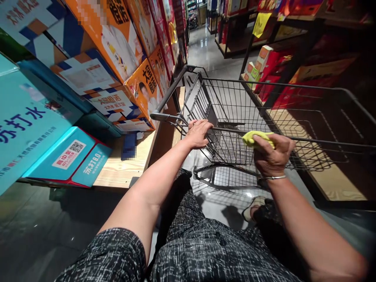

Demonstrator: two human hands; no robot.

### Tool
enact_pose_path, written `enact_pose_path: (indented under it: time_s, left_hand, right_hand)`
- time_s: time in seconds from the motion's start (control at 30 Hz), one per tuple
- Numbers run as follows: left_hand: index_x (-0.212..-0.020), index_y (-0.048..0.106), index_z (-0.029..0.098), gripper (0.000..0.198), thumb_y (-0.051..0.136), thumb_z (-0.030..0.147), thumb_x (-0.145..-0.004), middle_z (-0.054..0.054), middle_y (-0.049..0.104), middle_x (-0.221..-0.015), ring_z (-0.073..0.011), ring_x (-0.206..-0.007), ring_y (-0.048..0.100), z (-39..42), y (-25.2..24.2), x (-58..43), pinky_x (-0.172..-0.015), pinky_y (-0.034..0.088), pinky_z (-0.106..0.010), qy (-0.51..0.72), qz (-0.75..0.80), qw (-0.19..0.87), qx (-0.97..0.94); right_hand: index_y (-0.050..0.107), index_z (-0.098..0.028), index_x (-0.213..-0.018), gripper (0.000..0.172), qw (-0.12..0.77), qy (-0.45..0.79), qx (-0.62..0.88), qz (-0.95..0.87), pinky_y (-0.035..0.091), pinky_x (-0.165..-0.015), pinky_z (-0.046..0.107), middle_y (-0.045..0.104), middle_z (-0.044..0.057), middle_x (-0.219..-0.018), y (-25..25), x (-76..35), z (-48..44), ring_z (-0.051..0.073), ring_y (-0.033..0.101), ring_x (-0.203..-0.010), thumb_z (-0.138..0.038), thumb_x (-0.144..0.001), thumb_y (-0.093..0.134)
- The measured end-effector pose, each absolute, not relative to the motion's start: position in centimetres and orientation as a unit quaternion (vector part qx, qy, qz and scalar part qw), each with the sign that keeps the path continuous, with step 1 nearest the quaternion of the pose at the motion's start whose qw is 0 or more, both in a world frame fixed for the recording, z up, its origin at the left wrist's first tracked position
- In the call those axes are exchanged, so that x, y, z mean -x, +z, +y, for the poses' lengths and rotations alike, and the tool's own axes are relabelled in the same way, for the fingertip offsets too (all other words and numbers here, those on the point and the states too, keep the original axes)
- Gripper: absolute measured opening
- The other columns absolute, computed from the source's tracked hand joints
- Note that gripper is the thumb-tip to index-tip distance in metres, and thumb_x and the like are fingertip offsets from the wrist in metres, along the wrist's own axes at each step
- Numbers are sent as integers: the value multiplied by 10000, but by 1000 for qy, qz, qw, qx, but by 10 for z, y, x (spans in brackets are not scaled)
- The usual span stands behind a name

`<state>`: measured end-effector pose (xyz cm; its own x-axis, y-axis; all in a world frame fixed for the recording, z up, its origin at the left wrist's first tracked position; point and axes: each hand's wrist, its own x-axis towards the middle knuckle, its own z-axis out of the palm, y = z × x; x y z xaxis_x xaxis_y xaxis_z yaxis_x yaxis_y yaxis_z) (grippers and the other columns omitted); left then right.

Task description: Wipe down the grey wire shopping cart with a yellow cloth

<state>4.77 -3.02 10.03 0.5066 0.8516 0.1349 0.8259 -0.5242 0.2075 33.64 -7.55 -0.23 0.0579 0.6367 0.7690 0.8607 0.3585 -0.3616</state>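
Head view shows two bare hands at one black wire shopping cart (227, 130). The right hand (268, 152), with one silver bracelet (274, 177) at its wrist, pinches one yellow-green cloth (254, 139) between thumb and fingers beside the cart's near rim. The left hand (200, 134) rests on that same rim; how tightly its fingers close, I cannot tell. At least two turquoise cartons (63, 156) stand on the left, beside stacked orange boxes (143, 86).

A supermkt-type shop was shown: printed cartons (143, 84) were stacked at left, red pkgs (272, 71) were shelved at right, w/ a wire shopping cart (212, 117) placed betw.
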Motion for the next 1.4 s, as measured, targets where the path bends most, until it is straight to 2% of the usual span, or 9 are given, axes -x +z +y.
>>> enact_pose_path:
  time_s: [0.2,0.33,0.43,0.63,0.77,0.87,0.97,1.1,1.4]
  left_hand:
    - [-1287,600,181,665,586,86,-629,-107,642,-1361,-301,-1437,422,-30,100,-46,-1251,222,-494,119,482,60,-866]
    - [-1281,601,192,646,586,98,-643,-103,640,-1358,-302,-1418,436,-24,100,-45,-1236,255,-488,123,482,57,-866]
    - [-1288,594,207,650,589,106,-646,-93,631,-1366,-303,-1418,426,-22,99,-45,-1233,259,-483,119,487,62,-863]
    - [-1229,604,215,551,608,160,-681,-85,641,-1302,-305,-1375,447,-19,95,-47,-1225,248,-472,133,509,36,-850]
    - [-1175,616,228,487,608,180,-690,-72,662,-1240,-291,-1313,494,-18,93,-48,-1189,281,-458,157,508,22,-846]
    - [-1148,622,252,459,606,183,-694,-55,679,-1204,-295,-1291,504,-20,93,-49,-1172,282,-473,167,511,26,-843]
    - [-1144,625,263,457,609,191,-693,-44,689,-1189,-298,-1276,513,-23,92,-50,-1168,283,-476,174,510,27,-842]
    - [-1147,628,260,459,611,200,-692,-48,694,-1180,-310,-1261,517,-27,91,-51,-1165,286,-490,175,506,26,-844]
    - [-1149,628,248,446,619,237,-704,-69,681,-1191,-320,-1256,510,-32,91,-52,-1148,314,-495,167,511,25,-843]
  right_hand:
    - [790,-324,-968,301,363,-23,618,-697,403,-892,542,645,149,-1059,-84,-337,-77,368,477,-1119,-180,-805,581]
    - [760,-281,-771,273,270,56,679,-681,412,-716,460,619,130,-894,-155,-341,-92,308,495,-911,-133,-684,548]
    - [766,-245,-767,290,256,73,697,-666,401,-667,400,583,108,-821,-173,-339,-97,249,461,-791,-114,-639,541]
    - [777,-254,-1059,411,297,71,646,-699,436,-931,429,601,85,-1077,-115,-311,-70,233,510,-986,-124,-731,565]
    - [740,-308,-1154,367,423,-48,576,-698,441,-973,461,572,96,-1179,-37,-321,-72,267,513,-1091,-178,-850,581]
    - [722,-317,-1200,390,454,-155,591,-649,432,-979,491,552,119,-1208,7,-360,-82,306,498,-1144,-186,-861,582]
    - [705,-315,-1227,492,448,-211,642,-585,429,-974,532,521,115,-1235,23,-406,-82,329,475,-1149,-145,-785,572]
    - [700,-300,-1210,541,393,-176,684,-589,438,-944,547,514,113,-1250,20,-419,-70,340,439,-1134,-122,-715,572]
    - [589,-324,-1393,636,341,-116,585,-727,442,-841,504,536,159,-1339,47,-263,-60,339,424,-1088,-132,-786,577]
